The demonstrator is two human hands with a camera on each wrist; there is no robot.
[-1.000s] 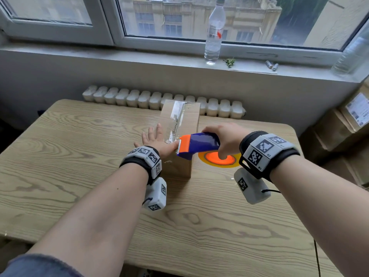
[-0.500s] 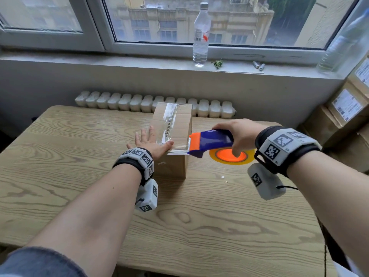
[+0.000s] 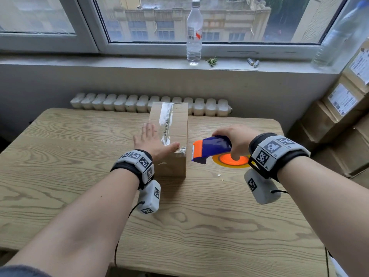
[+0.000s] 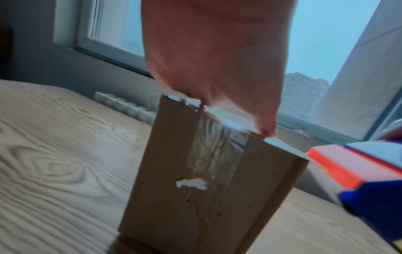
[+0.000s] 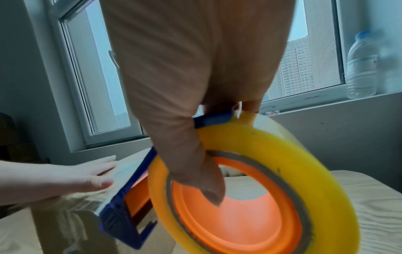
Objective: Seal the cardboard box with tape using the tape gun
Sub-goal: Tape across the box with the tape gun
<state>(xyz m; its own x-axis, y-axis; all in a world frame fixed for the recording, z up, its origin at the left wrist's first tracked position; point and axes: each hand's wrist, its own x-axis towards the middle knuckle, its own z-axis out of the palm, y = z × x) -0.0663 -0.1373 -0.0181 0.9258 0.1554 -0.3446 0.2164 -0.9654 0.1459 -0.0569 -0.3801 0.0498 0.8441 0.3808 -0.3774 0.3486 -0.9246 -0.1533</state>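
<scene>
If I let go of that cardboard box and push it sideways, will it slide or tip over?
The cardboard box looks narrow and tall, so a high sideways push would likely tip it. It probably feels light; the left hand lies flat on it, perhaps steadying it. Pushed low, it should slide on the smooth table.

The cardboard box is stood at the centre of the frame on the bench. The left hand is laid on its left side, the tape gun is held just right of it by the right hand. A bottle is set on the windowsill at upper centre.
</scene>
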